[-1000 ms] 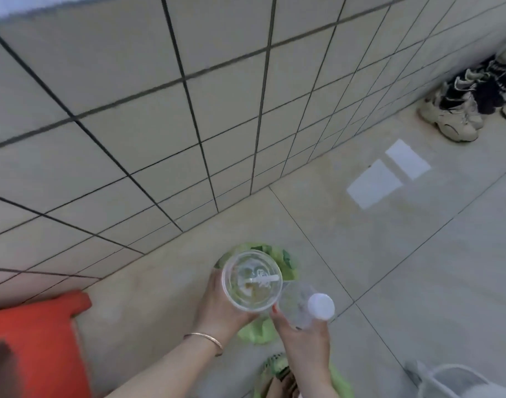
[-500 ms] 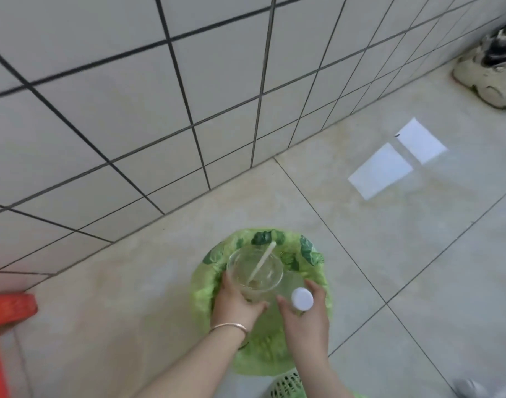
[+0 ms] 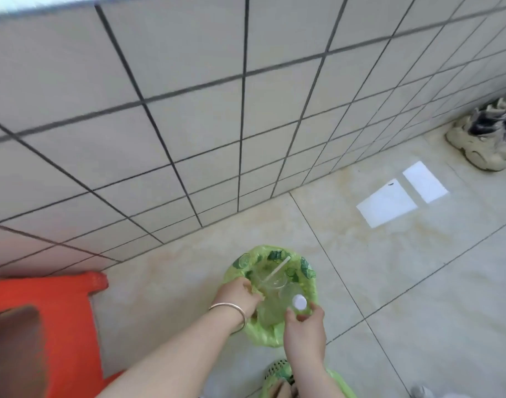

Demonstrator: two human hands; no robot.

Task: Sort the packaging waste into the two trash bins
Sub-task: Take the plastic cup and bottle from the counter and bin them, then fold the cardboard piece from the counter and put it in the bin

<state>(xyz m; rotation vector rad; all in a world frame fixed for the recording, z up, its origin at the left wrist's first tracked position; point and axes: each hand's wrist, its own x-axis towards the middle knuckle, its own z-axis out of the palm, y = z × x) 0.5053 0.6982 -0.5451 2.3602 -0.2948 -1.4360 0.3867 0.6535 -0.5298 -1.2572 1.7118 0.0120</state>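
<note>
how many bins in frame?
2. One bin, green-lined, sits on the floor under both hands; a second bin is cut off at the bottom edge. More may lie out of view.

The left hand (image 3: 237, 293) reaches into the green-bagged bin (image 3: 309, 285), and its fingertips are hidden behind the clear cup (image 3: 270, 278), so its grip cannot be judged. The clear bottle (image 3: 286, 297) below its white cap (image 3: 299, 303) melts into the green liner; its outline is hard to trace, and the right hand (image 3: 303, 330) probably pinches it just under the cap. A second green-lined bin (image 3: 277, 372) is cut off by the bottom edge and partly covered by the right forearm. The red stool (image 3: 45, 294) runs off the left edge, with a blurred brownish shape over it. The shoes (image 3: 481, 142) are clipped at the right edge.
</note>
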